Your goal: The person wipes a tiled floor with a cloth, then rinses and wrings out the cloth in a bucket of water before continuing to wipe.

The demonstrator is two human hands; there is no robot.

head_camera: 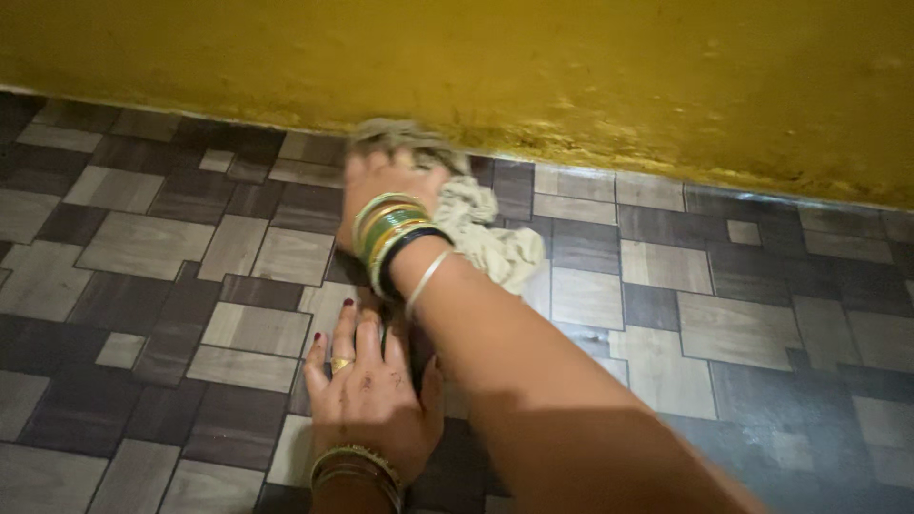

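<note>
My right hand point(381, 186) reaches forward and presses a crumpled pale cloth point(481, 233) onto the floor, right at the foot of the yellow wall point(533, 67). Its fingers grip the cloth's far end where floor meets wall. Green, gold and black bangles ring that wrist. My left hand point(367, 385) lies flat on the floor nearer to me, fingers spread, palm down, holding nothing. It wears a gold ring and gold bangles. The right forearm crosses just beside it.
The floor point(143, 286) is tiled in grey and dark brown rectangles of mixed sizes. The yellow wall runs across the whole top of the view, with a worn, stained lower edge point(666, 167).
</note>
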